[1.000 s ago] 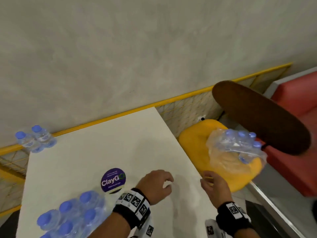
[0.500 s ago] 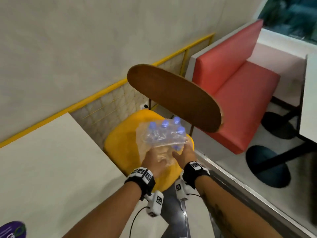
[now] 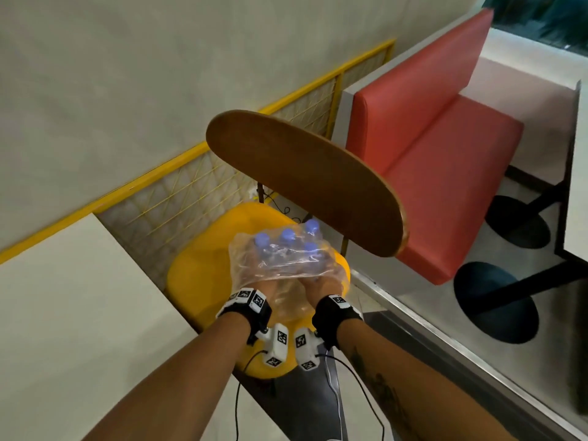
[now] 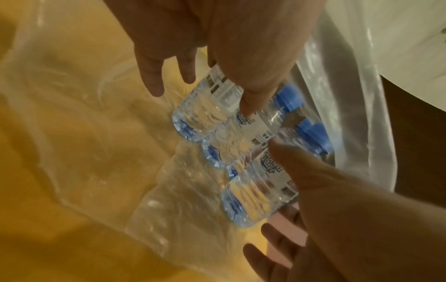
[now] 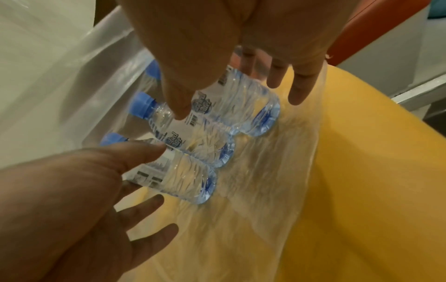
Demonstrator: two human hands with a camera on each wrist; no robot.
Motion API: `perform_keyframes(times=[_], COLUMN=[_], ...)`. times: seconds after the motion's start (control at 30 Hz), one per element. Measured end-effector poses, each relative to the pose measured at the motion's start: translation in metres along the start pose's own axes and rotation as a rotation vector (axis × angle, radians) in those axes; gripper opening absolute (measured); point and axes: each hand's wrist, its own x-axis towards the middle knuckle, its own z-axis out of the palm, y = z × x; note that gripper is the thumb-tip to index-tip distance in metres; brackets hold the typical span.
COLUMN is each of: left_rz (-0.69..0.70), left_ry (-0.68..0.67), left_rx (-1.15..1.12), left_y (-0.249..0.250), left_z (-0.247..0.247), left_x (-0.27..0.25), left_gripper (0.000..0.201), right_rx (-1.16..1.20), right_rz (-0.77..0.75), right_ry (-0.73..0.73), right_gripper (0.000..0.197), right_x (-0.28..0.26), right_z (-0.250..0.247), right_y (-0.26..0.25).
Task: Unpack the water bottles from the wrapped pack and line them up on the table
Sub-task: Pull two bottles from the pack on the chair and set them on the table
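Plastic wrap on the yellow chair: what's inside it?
Inside the plastic wrap lie water bottles: three side by side, four blue caps showing. The left hand and right hand cover part, so the full count is hidden.

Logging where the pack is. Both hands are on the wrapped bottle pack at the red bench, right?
No: the head view shows the left hand and right hand on the wrapped bottle pack at the yellow chair seat, not the red bench.
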Motion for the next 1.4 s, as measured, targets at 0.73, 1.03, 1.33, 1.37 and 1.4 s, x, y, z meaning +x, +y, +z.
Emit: perform_keyframes(times=[0.73, 1.03, 1.33, 1.37, 1.4], left_rz=[0.524, 0.454, 0.109, 0.068, 0.035], left_ry=[0.086, 0.419, 0.580, 0.594, 0.617], left_rx=[0.479, 0.537, 0.389, 0.376, 0.362], left_y=[-0.009, -0.156, -0.345, -0.361, -0.377], left_z=[0.018, -0.045, -0.130, -0.138, -0.146], left_x=[-0.081, -0.189, -0.256, -0.263, -0.269], left_gripper=[0.063, 0.053, 0.050, 0.052, 0.053], right_rx=[-0.289, -0.238, -0.276, -0.270, -0.263], right_rz=[-0.438, -0.619, -0.797, -0.819, -0.836], right_ry=[-0.110, -0.279, -0.633, -0.663, -0.696], right_gripper=[0.048, 0.038, 0.048, 0.048, 0.046], right_x=[-0.111, -0.229, -0.330, -0.341, -0.351], right_z=[-0.064, 0.014, 0.169, 0.184, 0.199], right_y=[0.039, 0.043, -0.043, -0.053, -0.062])
